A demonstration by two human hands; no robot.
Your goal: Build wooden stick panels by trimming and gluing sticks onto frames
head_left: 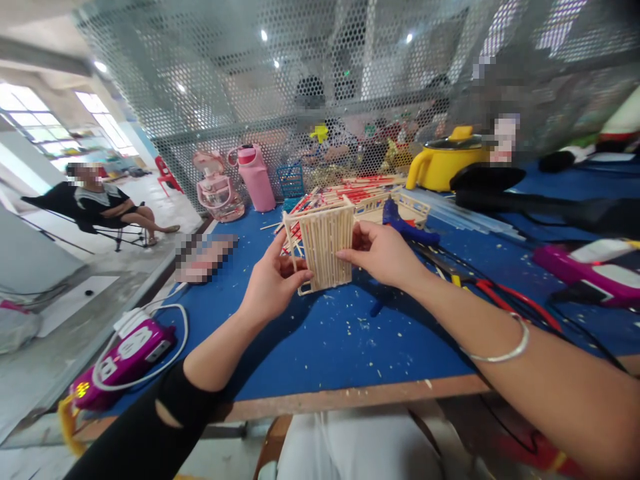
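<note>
A small box-like frame of pale wooden sticks point(327, 250) stands upright just over the blue tabletop, its near face filled with sticks side by side. My left hand point(273, 277) grips its left edge, thumb in front and fingers behind. On the right edge, my right hand point(375, 250) pinches it between thumb and fingers. Behind it lies a loose heap of sticks with red parts point(360, 189). A blue glue gun point(405, 223) rests beyond my right hand, by a low tray-like stick frame point(420, 207).
Pliers with red handles point(520, 303) and cables lie right. Clear glue sticks point(470, 212) lie before a yellow pot point(445, 167). A pink bottle point(257, 179) stands at the perforated screen. A purple power strip point(125, 360) lies front left. A person point(110, 203) sits beyond the table.
</note>
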